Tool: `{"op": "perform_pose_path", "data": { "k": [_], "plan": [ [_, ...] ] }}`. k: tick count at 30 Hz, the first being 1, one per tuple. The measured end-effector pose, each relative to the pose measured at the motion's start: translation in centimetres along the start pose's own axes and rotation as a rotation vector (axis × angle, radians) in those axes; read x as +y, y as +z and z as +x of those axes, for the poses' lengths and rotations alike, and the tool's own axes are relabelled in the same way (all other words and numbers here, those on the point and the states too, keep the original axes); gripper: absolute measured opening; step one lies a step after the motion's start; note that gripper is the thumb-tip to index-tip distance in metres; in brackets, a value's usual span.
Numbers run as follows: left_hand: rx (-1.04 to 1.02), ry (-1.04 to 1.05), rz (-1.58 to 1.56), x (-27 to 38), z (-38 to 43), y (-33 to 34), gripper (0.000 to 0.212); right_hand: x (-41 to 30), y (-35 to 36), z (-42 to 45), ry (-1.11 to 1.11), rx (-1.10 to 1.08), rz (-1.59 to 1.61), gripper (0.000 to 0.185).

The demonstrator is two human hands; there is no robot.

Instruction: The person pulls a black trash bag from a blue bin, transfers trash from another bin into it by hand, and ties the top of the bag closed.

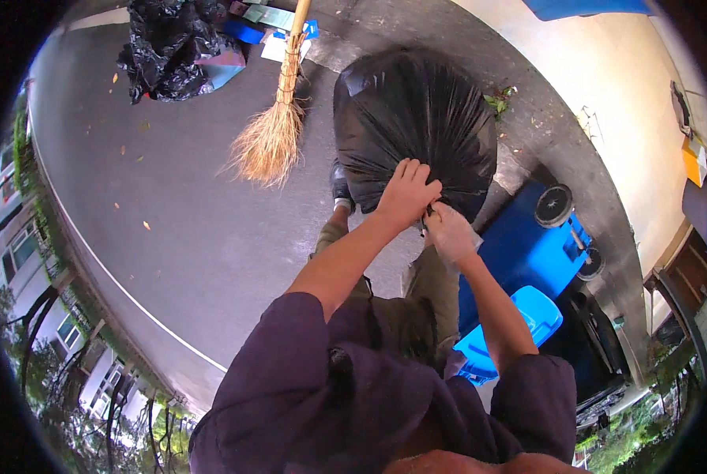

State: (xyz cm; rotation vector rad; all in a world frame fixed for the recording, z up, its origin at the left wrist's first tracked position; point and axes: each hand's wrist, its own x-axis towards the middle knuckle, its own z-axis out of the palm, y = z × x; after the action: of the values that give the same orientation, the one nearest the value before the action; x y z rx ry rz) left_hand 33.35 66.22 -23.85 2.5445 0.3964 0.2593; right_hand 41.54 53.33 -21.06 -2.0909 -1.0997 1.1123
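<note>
A full black plastic garbage bag point(416, 112) stands on the pavement before me, its film pleated toward a gathered neck. My left hand point(410, 188) is bare and clasps the bunched plastic near the neck. Close beside it, my right hand point(450, 230), in a clear disposable glove, pinches the twisted end of the bag. The two hands meet at the neck, so most of the gathered part is hidden behind the fingers. A shoe point(340, 181) of mine shows at the bag's left side.
A straw broom point(273, 139) is left of the bag. Beyond it lie a crumpled black plastic bag point(173, 50) and pieces of flattened cardboard point(270, 16). A blue wheeled bin point(507, 249) lies tipped at my right, near a pale wall point(602, 89). Leaves dot the asphalt.
</note>
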Motion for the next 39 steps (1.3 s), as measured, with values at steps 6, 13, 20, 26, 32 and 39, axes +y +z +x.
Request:
{"op": "perform_pose_path", "data": {
  "k": [6,13,20,26,32,39],
  "plan": [
    [0.028,0.051,-0.022,-1.3,0.8,0.4,0.016,-2.1,1.4,-0.8,0.023,0.196,0.102,0.016],
    [0.070,-0.040,-0.111,-1.3,1.7,1.9,0.019,-3.6,0.9,-0.1,0.293,0.204,0.270,0.020],
    [-0.049,-0.019,-0.196,-1.9,0.8,0.6,0.022,-2.9,1.6,-1.0,0.253,0.166,0.114,0.015],
    [-0.055,0.090,-0.112,-1.4,-0.2,-2.2,0.035,-2.3,0.7,-1.4,0.199,0.188,0.111,0.017],
    [-0.024,0.110,-0.135,-1.9,0.6,-1.5,0.031,-3.5,1.3,-0.6,0.176,0.281,0.105,0.018],
    [-0.027,-0.128,-0.304,-0.5,-0.1,-1.9,0.028,-0.4,-1.6,-0.9,-0.038,0.504,0.072,0.022]
  ]
}}
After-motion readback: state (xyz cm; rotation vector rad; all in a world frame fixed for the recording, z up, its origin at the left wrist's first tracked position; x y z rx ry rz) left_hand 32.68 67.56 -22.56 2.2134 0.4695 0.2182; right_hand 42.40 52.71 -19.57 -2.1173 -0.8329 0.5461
